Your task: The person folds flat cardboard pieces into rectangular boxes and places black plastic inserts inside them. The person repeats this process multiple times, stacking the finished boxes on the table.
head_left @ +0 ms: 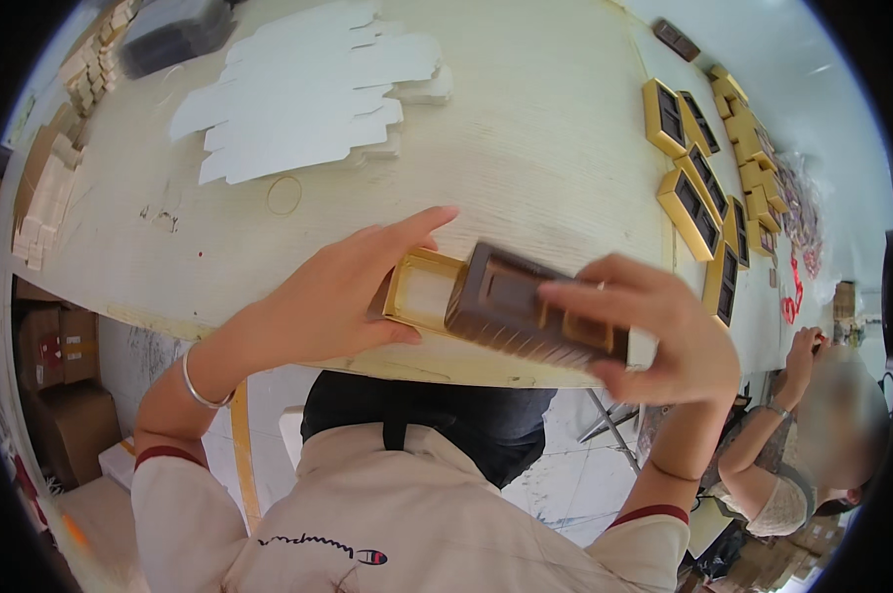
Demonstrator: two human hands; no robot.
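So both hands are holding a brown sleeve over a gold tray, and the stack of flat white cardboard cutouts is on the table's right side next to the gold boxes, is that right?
Not quite. In the head view the flat white cardboard cutouts lie on the table's far left part, away from the gold boxes, which sit on the right. The rest holds: the left hand and right hand hold a brown sleeve over a gold tray.

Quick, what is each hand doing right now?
Left hand: fingers stretched out, holding the gold tray end of the box.
Right hand: closed around the brown sleeve that sits over the tray.
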